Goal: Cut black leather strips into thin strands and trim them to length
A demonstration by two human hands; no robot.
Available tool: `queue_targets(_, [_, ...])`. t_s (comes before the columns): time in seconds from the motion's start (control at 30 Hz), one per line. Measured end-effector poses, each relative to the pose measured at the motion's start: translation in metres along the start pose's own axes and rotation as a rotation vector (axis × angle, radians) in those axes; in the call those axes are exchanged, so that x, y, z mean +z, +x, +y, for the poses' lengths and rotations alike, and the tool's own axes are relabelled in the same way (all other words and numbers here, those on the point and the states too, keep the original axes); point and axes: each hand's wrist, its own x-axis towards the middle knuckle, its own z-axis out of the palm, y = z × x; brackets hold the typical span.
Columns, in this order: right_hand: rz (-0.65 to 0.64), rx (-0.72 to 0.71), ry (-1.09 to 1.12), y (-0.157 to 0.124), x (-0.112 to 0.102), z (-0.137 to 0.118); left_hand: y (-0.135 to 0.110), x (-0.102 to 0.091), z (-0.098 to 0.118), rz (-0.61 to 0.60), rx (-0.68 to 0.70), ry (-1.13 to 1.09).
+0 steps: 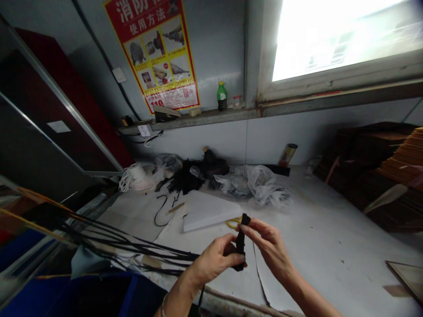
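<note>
Both my hands hold a short black strap (240, 241) upright above the white-covered table (324, 246). My left hand (214, 259) is closed round its lower end, fingers curled over it. My right hand (267, 244) pinches its upper end between thumb and fingertips. A bundle of long black cords (109, 240) stretches from the left edge towards my left hand. Just beyond the strap lie a white folded sheet (208, 210) and a yellow rubber band (233, 222).
At the back of the table lie clear plastic bags (254, 182), a heap of black straps (187, 176) and a roll of white cord (135, 175). Stacked brown cardboard (380, 167) fills the right. A green bottle (221, 97) stands on the wall ledge. A blue bin (86, 295) sits lower left.
</note>
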Motion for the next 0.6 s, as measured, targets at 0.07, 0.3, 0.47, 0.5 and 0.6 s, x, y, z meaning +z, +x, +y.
queue_targets(0.07, [0.073,0.000,0.054,0.003,-0.004,-0.003,-0.004,-0.001,-0.002,0.061,0.007,0.179])
queue_targets(0.3, [0.441,-0.072,0.154,0.012,-0.027,-0.011,-0.015,0.003,-0.030,0.514,0.078,1.030])
queue_targets(0.47, [0.564,-0.069,0.297,0.016,-0.038,-0.009,-0.018,-0.001,-0.062,0.719,0.281,1.299])
queue_targets(0.5, [0.559,-0.070,0.309,0.015,-0.038,-0.010,-0.018,-0.001,-0.060,0.699,0.300,1.270])
queue_targets(0.6, [0.529,-0.082,0.310,0.010,-0.036,-0.014,-0.014,0.004,-0.028,0.635,0.304,1.091])
